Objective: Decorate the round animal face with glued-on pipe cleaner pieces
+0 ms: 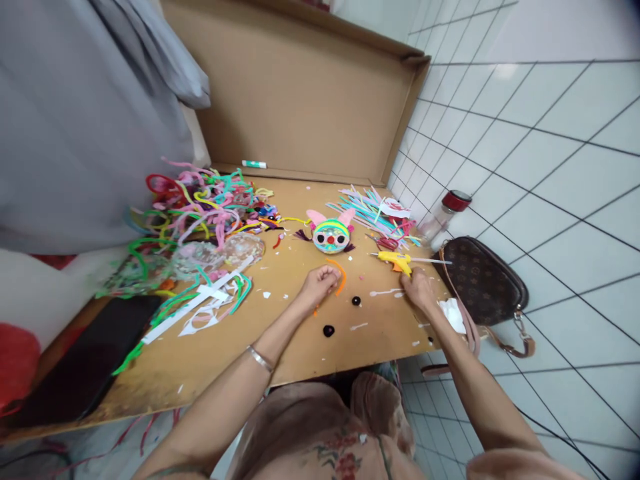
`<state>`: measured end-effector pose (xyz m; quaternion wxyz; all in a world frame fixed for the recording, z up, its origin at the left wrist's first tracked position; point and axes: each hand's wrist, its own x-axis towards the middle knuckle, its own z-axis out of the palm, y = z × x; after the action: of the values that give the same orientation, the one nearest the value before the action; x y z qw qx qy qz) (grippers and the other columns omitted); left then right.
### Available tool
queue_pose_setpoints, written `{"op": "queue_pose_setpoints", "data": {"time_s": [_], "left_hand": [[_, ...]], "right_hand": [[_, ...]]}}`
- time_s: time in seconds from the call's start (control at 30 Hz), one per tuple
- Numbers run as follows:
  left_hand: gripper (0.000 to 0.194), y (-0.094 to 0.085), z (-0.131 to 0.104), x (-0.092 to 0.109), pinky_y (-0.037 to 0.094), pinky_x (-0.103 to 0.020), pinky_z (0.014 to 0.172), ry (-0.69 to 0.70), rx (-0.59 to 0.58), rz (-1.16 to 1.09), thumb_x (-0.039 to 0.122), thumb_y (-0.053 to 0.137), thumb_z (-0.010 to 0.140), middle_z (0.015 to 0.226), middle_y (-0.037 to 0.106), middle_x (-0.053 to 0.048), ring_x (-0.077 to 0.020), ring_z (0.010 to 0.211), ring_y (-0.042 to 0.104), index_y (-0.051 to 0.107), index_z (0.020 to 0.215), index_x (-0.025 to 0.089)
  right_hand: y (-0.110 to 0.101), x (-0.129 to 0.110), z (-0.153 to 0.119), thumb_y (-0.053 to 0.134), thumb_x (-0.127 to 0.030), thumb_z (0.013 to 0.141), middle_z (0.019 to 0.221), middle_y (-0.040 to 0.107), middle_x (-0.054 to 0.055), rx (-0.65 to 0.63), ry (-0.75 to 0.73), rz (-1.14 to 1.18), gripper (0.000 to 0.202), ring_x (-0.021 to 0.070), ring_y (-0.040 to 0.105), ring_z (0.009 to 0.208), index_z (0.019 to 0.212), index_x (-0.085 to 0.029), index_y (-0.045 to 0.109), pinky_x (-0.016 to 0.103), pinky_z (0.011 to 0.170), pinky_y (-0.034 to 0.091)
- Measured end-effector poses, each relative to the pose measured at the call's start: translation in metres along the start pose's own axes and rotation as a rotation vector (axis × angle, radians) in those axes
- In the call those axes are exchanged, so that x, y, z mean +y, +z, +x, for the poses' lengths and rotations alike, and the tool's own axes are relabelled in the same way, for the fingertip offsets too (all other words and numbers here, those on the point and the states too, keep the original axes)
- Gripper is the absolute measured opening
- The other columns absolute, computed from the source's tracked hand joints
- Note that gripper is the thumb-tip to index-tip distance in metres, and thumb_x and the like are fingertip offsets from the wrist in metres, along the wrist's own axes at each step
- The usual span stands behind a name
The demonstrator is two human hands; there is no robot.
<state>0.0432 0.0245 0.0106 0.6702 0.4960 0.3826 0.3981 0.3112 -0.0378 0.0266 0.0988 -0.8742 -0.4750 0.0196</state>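
The left hand point(316, 285) has its fingers curled closed on an orange pipe cleaner point(342, 279), bent into a loose arc; the exact pinch is hidden by the hand. The right hand point(419, 288) is wrapped around the grip of a yellow glue gun point(399, 260), its nozzle towards the person's left, a pale glue stick point(434, 261) poking out behind. Whether a finger presses the trigger, I cannot tell.

To work well here, the left fingertips should keep clear of the nozzle — hot glue clings to skin — and the fuzzy stem is best gripped away from the part being glued. A small, steady bead would suit it; too much would mat the pile. Its curve should be shaped first, then held still while the glue sets.

The decorated animal face point(331, 237) lies on the bench point(225, 367) beyond the left hand: rounded, banded in yellow and green, with soft pink ears, dark eyes and a red nose. Two glossy black beads point(356, 301) point(329, 331) sit nearer the person. Fuzzy, tangled pipe cleaners point(200, 210) heap to the left; straight pastel ones point(367, 210) fan out at the far right.
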Motion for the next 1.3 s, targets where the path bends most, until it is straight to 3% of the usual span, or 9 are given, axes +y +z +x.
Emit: {"op": "queue_pose_setpoints", "data": {"time_s": [0.17, 0.3, 0.47, 0.7, 0.87, 1.1, 1.3], "left_hand": [[0.034, 0.0, -0.001, -0.001, 0.024, -0.02, 0.047, 0.018, -0.017, -0.003, 0.047, 0.072, 0.064, 0.053, 0.049, 0.006, -0.0052, 0.045, 0.036, 0.057, 0.068, 0.017], [0.037, 0.002, -0.001, -0.002, 0.024, -0.02, 0.047, 0.002, -0.047, 0.004, 0.05, 0.072, 0.063, 0.052, 0.05, 0.006, -0.0052, 0.045, 0.036, 0.056, 0.067, 0.017], [0.04, 0.0, -0.001, 0.002, 0.025, -0.019, 0.046, 0.004, -0.01, 0.003, 0.052, 0.074, 0.062, 0.052, 0.049, 0.006, -0.005, 0.045, 0.036, 0.057, 0.068, 0.017], [0.036, 0.0, -0.002, 0.004, 0.027, -0.02, 0.047, 0.005, -0.006, 0.003, 0.05, 0.073, 0.063, 0.053, 0.05, 0.005, -0.0058, 0.047, 0.037, 0.057, 0.066, 0.017], [0.038, 0.002, -0.003, 0.002, 0.027, -0.019, 0.047, -0.004, -0.016, -0.004, 0.05, 0.074, 0.062, 0.053, 0.05, 0.005, -0.0056, 0.047, 0.037, 0.057, 0.067, 0.017], [0.045, -0.002, -0.002, 0.004, 0.024, -0.019, 0.046, -0.012, 0.048, -0.062, 0.056, 0.077, 0.057, 0.054, 0.05, 0.005, -0.0046, 0.046, 0.036, 0.056, 0.067, 0.017], [0.052, -0.003, -0.001, 0.006, 0.024, -0.018, 0.046, -0.002, 0.061, -0.093, 0.062, 0.078, 0.056, 0.056, 0.051, 0.005, -0.0041, 0.046, 0.036, 0.055, 0.067, 0.017]], "right_hand": [[-0.01, -0.012, 0.02, 0.033, -0.028, 0.096, 0.106, 0.068, 0.019, 0.146, -0.005, 0.173, 0.036, 0.0282, 0.064, 0.091, 0.119, -0.011, 0.055, 0.033, 0.073, 0.042], [-0.016, -0.037, 0.047, 0.031, -0.033, 0.1, 0.105, 0.068, 0.019, 0.128, -0.009, 0.164, 0.04, 0.0263, 0.063, 0.091, 0.124, -0.009, 0.051, 0.032, 0.074, 0.04], [0.0, -0.052, 0.068, 0.035, -0.031, 0.1, 0.109, 0.069, 0.021, 0.083, -0.024, 0.077, 0.04, 0.0273, 0.065, 0.096, 0.129, -0.007, 0.049, 0.035, 0.084, 0.041], [0.01, -0.032, 0.042, 0.031, -0.038, 0.101, 0.106, 0.07, 0.019, 0.078, -0.053, 0.106, 0.046, 0.0285, 0.066, 0.092, 0.133, -0.009, 0.046, 0.034, 0.079, 0.041], [0.003, -0.02, 0.029, 0.029, -0.032, 0.098, 0.114, 0.065, 0.02, 0.227, -0.058, 0.165, 0.042, 0.0287, 0.06, 0.102, 0.126, -0.009, 0.05, 0.035, 0.081, 0.043], [0.011, -0.032, 0.019, 0.035, -0.032, 0.099, 0.116, 0.063, 0.02, 0.119, 0.042, -0.008, 0.036, 0.0296, 0.062, 0.105, 0.117, -0.008, 0.056, 0.035, 0.083, 0.043], [0.023, -0.039, 0.012, 0.037, -0.03, 0.099, 0.116, 0.064, 0.022, 0.143, 0.065, -0.055, 0.036, 0.0299, 0.063, 0.105, 0.118, -0.006, 0.056, 0.035, 0.084, 0.044]]}}
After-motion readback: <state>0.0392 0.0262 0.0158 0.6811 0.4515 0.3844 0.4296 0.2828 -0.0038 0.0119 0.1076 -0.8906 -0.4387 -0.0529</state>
